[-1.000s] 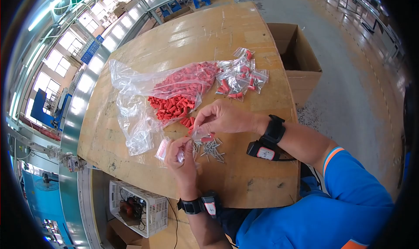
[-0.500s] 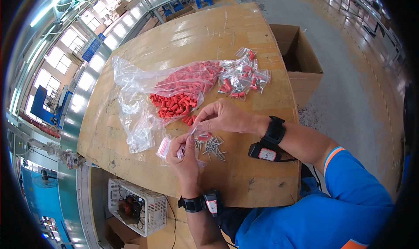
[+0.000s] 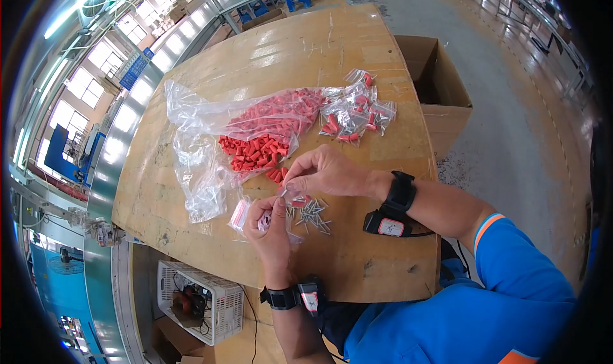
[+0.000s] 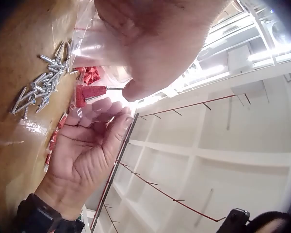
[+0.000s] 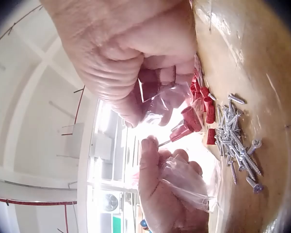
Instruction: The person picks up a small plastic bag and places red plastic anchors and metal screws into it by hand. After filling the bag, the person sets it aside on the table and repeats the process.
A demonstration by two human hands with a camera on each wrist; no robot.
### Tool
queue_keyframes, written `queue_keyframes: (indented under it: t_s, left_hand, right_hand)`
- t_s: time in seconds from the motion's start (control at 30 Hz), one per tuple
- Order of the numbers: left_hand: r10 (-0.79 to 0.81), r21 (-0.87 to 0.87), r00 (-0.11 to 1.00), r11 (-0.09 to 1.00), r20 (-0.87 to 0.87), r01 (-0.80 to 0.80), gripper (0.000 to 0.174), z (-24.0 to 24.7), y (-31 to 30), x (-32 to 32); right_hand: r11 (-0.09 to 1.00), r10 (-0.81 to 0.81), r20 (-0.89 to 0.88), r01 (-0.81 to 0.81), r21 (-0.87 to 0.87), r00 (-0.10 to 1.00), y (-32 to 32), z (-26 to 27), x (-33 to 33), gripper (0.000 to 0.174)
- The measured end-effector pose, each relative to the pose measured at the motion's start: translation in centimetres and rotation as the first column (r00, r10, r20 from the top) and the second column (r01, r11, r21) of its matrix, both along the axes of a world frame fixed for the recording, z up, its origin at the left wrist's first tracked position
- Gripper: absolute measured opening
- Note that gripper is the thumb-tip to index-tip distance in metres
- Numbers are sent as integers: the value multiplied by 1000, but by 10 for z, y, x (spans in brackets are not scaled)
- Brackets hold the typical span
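left grip partly hides clear plastic; print on right wrist label too small.

A scuffed, glossy brown table is bearing a spread of small hardware. A large clear plastic bag is sprawling across its middle, red plugs crowding its open mouth. Small clear bags (red and silver contents showing through) are lying heaped just beside the large bag's far end. Nearer the table's front edge, loose silver screws are lying jumbled in a pile, pointing every which way, with a few red plugs resting close by.
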State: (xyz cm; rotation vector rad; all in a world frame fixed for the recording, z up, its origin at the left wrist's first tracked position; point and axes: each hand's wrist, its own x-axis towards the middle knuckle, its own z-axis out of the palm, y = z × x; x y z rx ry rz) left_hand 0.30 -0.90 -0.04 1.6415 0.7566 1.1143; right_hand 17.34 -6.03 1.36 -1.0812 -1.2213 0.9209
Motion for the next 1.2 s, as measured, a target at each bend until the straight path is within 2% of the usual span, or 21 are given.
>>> queue_keyframes:
  t_s: [0.07, 0.17, 0.27, 0.37, 0.43, 0.53, 0.63, 0.73, 0.83, 1.03, 1.13, 1.2]
  left_hand:
    - [-2, 24, 1000, 1000, 1, 2, 11, -1, 1, -1]
    - [22, -38, 1000, 999, 1, -22, 10, -1, 0, 0]
    - [3, -80, 997, 997, 71, 2, 9, 13, -11, 11]
    - [32, 162, 999, 986, -35, -26, 8, -4, 3, 3]
    - [30, 150, 998, 988, -52, -22, 8, -1, 2, 1]
    - [28, 123, 998, 992, -58, -21, 9, -3, 1, 1]
    - [19, 47, 997, 999, -71, -16, 10, 2, -1, 0]
    - [9, -2, 999, 1000, -39, -9, 10, 4, -2, 0]
    - [-3, -48, 1000, 999, 6, 3, 9, 3, -2, -2]
    - [-22, -178, 998, 983, 59, 32, 7, 7, -4, -3]
    - [-29, -208, 998, 977, 49, 38, 7, 14, -11, 5]
    - [-34, -198, 999, 980, 23, 38, 6, 13, -10, 5]
  right_hand:
    - [1000, -1, -5, 1, 2, 1000, 1, -1, -1, 12]
    - [1000, 24, -42, -24, -1, 999, 0, -2, -2, 12]
    - [998, 62, -44, -63, -14, 997, -1, 0, -4, 13]
    - [999, 43, -15, -43, 0, 999, -2, 0, -8, 11]
    - [999, 16, -9, -15, 45, 1000, -1, 0, -9, 9]
    - [997, 75, 29, -74, -22, 997, -3, 1, -6, 10]
    - [998, 49, 93, -47, -30, 994, 1, -4, -6, 11]
    - [1000, -31, 56, 31, -4, 998, 3, -5, -7, 13]
    - [998, -23, -13, 22, -51, 1000, 6, -10, -1, 15]
    - [998, -50, 17, 51, -38, 999, 2, -2, 3, 15]
    - [1000, -15, -51, 15, 2, 999, 2, -4, 4, 15]
    - [1000, 6, 26, -6, 5, 1000, -1, 1, -1, 16]
